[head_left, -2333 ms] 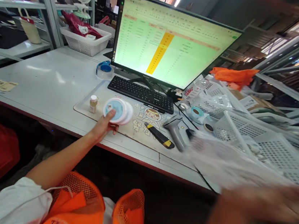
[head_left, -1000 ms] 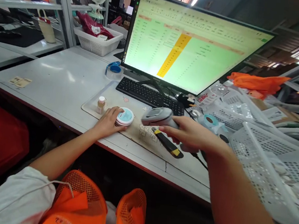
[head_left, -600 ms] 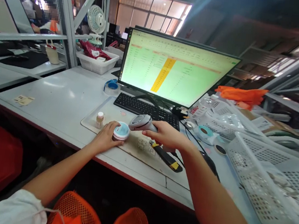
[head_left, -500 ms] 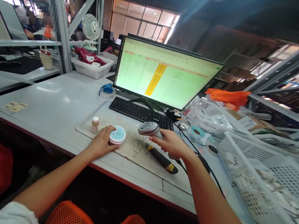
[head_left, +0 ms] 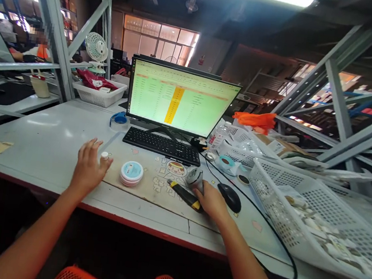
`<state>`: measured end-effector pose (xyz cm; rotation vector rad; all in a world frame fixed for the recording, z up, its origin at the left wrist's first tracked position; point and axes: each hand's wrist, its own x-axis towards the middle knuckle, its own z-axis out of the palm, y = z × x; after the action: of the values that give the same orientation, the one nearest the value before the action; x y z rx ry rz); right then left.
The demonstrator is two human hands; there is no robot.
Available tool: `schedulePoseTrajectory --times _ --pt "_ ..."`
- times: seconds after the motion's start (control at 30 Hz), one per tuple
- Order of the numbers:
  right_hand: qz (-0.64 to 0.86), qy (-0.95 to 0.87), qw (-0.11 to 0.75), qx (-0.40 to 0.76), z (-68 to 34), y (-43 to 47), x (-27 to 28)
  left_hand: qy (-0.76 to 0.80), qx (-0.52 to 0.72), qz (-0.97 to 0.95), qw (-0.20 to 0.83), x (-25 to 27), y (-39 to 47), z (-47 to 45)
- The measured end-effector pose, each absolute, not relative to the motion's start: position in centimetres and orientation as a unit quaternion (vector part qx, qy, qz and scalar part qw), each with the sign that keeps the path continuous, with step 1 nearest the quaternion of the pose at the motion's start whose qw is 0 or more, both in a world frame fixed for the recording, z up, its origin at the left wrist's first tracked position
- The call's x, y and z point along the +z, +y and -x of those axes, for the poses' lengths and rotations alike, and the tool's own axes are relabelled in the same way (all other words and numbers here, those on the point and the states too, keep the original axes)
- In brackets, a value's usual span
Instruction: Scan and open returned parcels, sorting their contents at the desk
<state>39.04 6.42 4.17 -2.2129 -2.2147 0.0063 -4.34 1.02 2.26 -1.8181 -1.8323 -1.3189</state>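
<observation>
My left hand is at the left end of the desk mat with its fingers apart. Between its thumb and fingers shows the white cap of a small bottle; the bottle's body is hidden behind the hand, and I cannot tell whether they touch. To the right of that hand, a round tub with a pale blue label on its lid rests on the mat. My right hand is closed around the handle of a grey barcode scanner, low over the mat. Just left of it lies a black and yellow utility knife.
Behind the mat stand a black keyboard and a monitor. A mouse and the scanner's cable lie to the right, beside white baskets. Blue tape sits left of the keyboard. A person is at the far left.
My left hand has let go of the tub and moved left to the small bottle. My right hand has lowered the scanner and drawn it toward the right. The view has shifted.
</observation>
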Motion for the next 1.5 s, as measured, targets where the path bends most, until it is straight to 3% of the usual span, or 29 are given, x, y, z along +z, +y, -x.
schedulePoseTrajectory --times 0.13,0.33,0.5,0.6,0.87,1.17,1.5 --pt "0.700 -0.713 0.016 0.007 -39.1 6.3 5.3 -0.731 -0.310 0.604 -0.071 2.7 2.2 7.5" --pt "0.591 -0.777 0.164 0.140 -38.8 3.7 10.0 -0.526 -0.610 0.525 -0.276 5.7 1.5 5.5" --pt "0.484 -0.807 0.221 0.256 -36.6 0.0 15.3 -0.393 -0.616 0.582 -0.356 8.7 0.8 1.0" --pt "0.440 -0.829 0.209 0.275 -35.4 -1.1 17.0 -0.365 -0.604 0.619 -0.343 9.4 0.6 -1.1" --pt "0.367 -0.878 0.246 0.182 -33.4 -1.2 15.6 -0.524 -0.615 0.572 -0.143 9.5 1.7 -3.5" --pt "0.346 -0.897 0.219 0.168 -32.6 -0.8 14.2 -0.544 -0.611 0.555 -0.148 9.4 2.2 -4.1" --pt "0.414 -0.856 0.261 0.167 -33.9 2.5 12.2 -0.602 -0.590 0.530 -0.093 9.1 2.9 -2.5"
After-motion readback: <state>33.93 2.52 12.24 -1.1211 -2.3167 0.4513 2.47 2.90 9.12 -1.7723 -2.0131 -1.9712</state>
